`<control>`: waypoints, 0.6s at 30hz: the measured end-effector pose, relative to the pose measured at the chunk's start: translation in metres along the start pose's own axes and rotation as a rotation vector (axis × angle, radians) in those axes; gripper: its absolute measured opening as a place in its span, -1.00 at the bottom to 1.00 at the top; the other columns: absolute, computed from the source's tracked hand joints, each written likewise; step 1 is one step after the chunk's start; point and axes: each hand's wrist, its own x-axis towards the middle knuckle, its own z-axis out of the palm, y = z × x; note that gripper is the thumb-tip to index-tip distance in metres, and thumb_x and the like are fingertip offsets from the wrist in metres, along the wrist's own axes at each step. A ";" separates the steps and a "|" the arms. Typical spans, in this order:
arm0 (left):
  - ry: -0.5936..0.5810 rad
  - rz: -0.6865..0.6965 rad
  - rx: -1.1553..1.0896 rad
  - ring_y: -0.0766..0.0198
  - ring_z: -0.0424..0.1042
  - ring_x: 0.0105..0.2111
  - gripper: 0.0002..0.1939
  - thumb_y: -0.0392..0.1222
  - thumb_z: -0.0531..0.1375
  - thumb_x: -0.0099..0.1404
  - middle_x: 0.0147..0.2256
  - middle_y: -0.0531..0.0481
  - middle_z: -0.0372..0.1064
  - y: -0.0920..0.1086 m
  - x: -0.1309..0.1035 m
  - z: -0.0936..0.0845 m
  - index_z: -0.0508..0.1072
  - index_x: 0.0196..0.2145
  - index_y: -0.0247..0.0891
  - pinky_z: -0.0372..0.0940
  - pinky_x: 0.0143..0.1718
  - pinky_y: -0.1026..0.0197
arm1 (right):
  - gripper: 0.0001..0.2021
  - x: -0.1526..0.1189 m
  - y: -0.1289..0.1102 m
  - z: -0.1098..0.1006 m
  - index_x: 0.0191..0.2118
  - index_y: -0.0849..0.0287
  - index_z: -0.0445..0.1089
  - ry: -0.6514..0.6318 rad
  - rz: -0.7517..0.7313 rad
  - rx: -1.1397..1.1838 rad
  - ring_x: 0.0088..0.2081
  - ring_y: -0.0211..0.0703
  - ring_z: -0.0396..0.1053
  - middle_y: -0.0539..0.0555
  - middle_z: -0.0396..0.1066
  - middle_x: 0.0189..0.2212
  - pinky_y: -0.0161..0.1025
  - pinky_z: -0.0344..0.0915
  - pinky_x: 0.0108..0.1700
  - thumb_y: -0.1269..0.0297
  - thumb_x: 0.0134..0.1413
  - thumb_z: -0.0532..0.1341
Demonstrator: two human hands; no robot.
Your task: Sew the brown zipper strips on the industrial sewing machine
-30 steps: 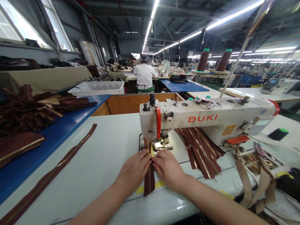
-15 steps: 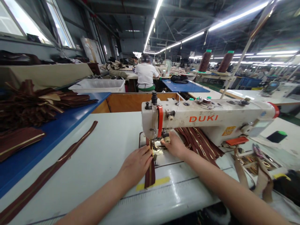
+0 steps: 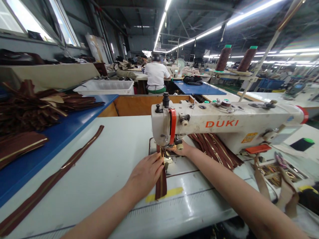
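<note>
Partly beneath left hand [image 3: 147, 168], zipper [image 3: 161, 186].

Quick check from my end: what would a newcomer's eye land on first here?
Probably the white sewing machine with red DUKI lettering, stretching across the right half of the table. Next, the two hands at its needle area: the left hand on a brown zipper strip, the right hand partly hidden behind the machine head. Then the heap of brown strips on the blue surface at far left.

both hands [image 3: 146, 167] forward, left fingers [image 3: 159, 158] flattened
</note>
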 end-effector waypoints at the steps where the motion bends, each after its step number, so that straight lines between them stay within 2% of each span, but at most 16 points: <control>1: 0.004 0.003 -0.004 0.09 0.38 -0.06 -0.72 -0.25 -0.05 0.39 -0.08 -0.15 0.42 0.000 0.000 0.000 0.39 -0.08 -0.30 0.32 -0.03 -0.02 | -0.92 0.000 0.001 0.000 -0.46 0.13 0.48 -0.018 -0.010 0.009 -0.15 -0.10 0.42 0.00 0.51 -0.34 -0.18 0.33 -0.03 0.26 -0.12 0.33; 10: 0.019 0.040 0.014 0.10 0.40 -0.12 -0.69 -0.26 -0.09 0.40 -0.12 -0.18 0.42 0.004 0.000 -0.004 0.42 -0.11 -0.30 0.33 -0.07 0.00 | -0.92 0.005 0.013 0.002 -0.40 0.13 0.50 -0.100 -0.044 0.028 -0.16 -0.09 0.42 -0.03 0.52 -0.39 -0.14 0.26 0.05 0.27 -0.10 0.31; 18: -0.030 0.040 -0.001 0.10 0.38 -0.08 -0.69 -0.25 -0.10 0.39 -0.10 -0.18 0.40 0.004 0.011 -0.001 0.40 -0.10 -0.33 0.31 -0.04 0.02 | -0.88 0.001 0.010 0.001 -0.34 0.19 0.50 -0.014 0.019 -0.042 -0.22 -0.05 0.42 0.03 0.52 -0.39 -0.13 0.30 -0.04 0.36 -0.10 0.28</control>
